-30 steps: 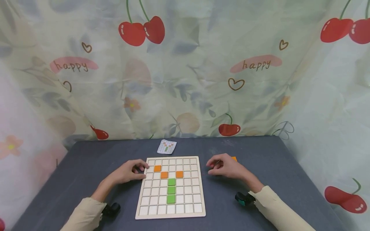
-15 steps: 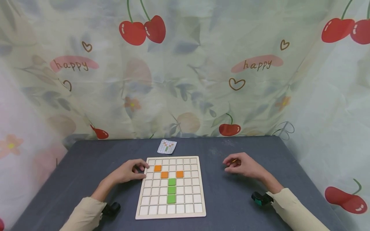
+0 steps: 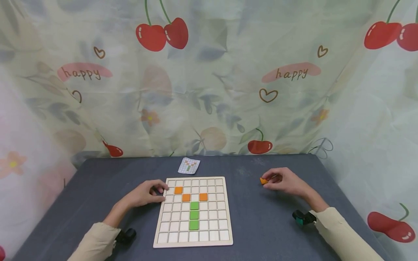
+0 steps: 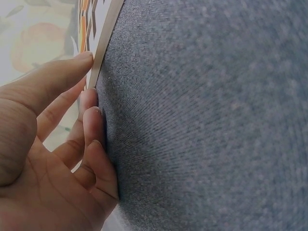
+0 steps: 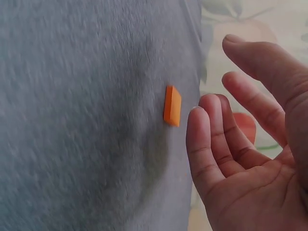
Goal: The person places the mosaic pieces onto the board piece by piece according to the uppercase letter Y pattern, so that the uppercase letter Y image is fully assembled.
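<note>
My left hand (image 3: 147,194) rests at the left edge of a pale wooden grid board (image 3: 173,237), thumb and fingertips touching its rim. In the left wrist view, the thumb (image 4: 62,77) meets the board's edge (image 4: 103,43) while the other fingers bend loosely beside it. Orange and green square tiles sit on the grid, forming a Y-like pattern with one arm shorter. To the right of the board, my right hand (image 3: 285,181) hovers by a loose orange tile (image 3: 263,181). The right wrist view has this tile (image 5: 172,107) lying on the dark cloth, just beyond the spread fingers.
A small pattern card (image 3: 189,165) with a coloured grid lies behind the board. Dark cloth (image 3: 248,224) covers the table. A printed curtain (image 3: 209,90) hangs along the back and sides.
My right hand has moved to the right and slightly back, to beside the loose orange tile, which now shows at its fingertips. The left hand and the board have stayed put.
</note>
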Available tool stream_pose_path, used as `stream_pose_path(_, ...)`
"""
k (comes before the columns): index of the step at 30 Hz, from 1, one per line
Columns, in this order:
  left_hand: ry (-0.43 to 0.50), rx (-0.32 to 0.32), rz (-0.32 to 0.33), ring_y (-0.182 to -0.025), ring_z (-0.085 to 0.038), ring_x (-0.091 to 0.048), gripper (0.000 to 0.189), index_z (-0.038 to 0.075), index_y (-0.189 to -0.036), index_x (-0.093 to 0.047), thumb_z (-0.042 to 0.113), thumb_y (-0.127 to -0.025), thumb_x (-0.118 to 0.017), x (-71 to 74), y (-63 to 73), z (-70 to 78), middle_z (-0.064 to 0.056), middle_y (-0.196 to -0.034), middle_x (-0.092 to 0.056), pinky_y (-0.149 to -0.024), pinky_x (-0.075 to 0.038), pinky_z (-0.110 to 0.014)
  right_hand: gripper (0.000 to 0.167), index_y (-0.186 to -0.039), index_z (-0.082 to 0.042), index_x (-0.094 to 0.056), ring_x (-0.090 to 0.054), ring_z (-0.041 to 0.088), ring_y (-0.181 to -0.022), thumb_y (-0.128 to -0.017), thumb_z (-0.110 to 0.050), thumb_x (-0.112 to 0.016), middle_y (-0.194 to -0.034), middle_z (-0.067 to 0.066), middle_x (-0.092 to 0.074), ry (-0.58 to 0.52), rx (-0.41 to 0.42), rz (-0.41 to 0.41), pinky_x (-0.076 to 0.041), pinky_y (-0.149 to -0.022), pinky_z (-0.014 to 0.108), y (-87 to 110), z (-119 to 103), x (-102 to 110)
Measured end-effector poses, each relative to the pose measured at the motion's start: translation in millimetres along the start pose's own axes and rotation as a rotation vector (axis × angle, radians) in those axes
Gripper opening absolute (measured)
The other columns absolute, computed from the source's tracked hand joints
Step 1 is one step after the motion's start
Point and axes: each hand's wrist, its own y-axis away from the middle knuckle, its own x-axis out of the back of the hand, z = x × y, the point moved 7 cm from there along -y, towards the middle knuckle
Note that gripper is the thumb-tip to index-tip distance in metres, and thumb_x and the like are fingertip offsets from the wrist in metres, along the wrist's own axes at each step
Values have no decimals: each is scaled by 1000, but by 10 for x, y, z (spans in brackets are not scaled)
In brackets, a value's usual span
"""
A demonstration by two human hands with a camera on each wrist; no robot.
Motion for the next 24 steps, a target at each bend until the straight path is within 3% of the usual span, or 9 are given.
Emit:
stream_pose_path(12, -4, -6, 4, -85, -21, -53, 29, 5, -117, -69, 15, -92, -78, -9, -13, -34, -7, -100, -58, -73, -46, -31, 48, -125, 3, -64, -61, 39, -111, -88, -21, -84, -125, 20, -62, 78, -119, 0, -53, -86, 38, -59, 251, 89)
stream_pose_path(19, 1, 3, 5, -85, -22, -54, 28, 6, -117, -69, 15, -92, -78, -13, -19, -51, -6, -100, -59, -74, -46, -32, 55, -128, 3, -63, -60, 35, -110, -85, -23, -86, -127, 19, -61, 102, -123, 10, -52, -87, 40, -101, 364, 90)
stream_pose_path(24, 0, 3, 8, -84, -21, -54, 28, 6, -117, -69, 15, -93, -78, -14, -18, -50, -7, -100, -59, -73, -46, -32, 50, -125, 2, -66, -60, 32, -103, -85, -20, -86, -121, 17, -62, 146, -97, 18, -52, -83, 37, -120, 401, 105)
